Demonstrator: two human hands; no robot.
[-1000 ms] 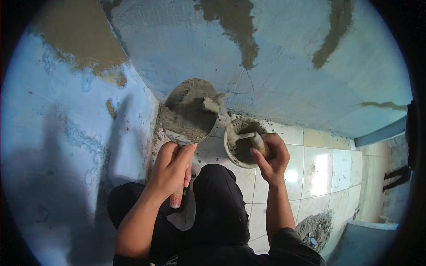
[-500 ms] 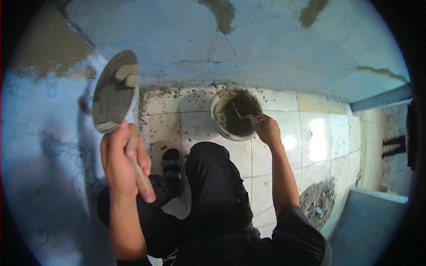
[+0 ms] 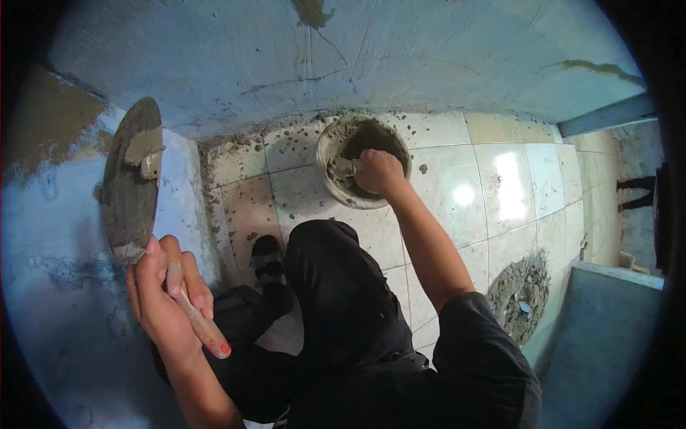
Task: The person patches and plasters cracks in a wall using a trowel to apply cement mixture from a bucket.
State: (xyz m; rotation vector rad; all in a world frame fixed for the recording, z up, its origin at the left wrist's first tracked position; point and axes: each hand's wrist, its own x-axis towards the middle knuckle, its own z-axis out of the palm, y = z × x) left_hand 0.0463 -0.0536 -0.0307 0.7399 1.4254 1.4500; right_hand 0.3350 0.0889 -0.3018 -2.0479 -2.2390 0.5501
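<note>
My left hand (image 3: pixel 164 300) is closed round the wooden handle of a plastering trowel (image 3: pixel 123 207), raised beside the blue wall on the left. A dab of grey mortar (image 3: pixel 145 151) sticks to its long, rounded blade. My right hand (image 3: pixel 382 174) reaches into the mouth of a round bucket (image 3: pixel 334 191), gripping a small trowel (image 3: pixel 343 168). The bucket stands on the tiles near the wall ahead and has wet mortar inside. Part of the small trowel's blade is hidden by mortar and by my hand.
Mortar crumbs lie over the tiled floor (image 3: pixel 443 171) along the wall ahead (image 3: pixel 429 64). A heap of grey rubble (image 3: pixel 520 297) is to my right, beside a low blue partition (image 3: pixel 607 336). Brown mortar patches (image 3: pixel 53 118) mark the left wall. My sandalled foot (image 3: pixel 266 257) is left of the bucket.
My right hand has gone deeper into the bucket with the small trowel, toward the left. The left hand and its plastering trowel have shifted left, and the view has moved somewhat.
</note>
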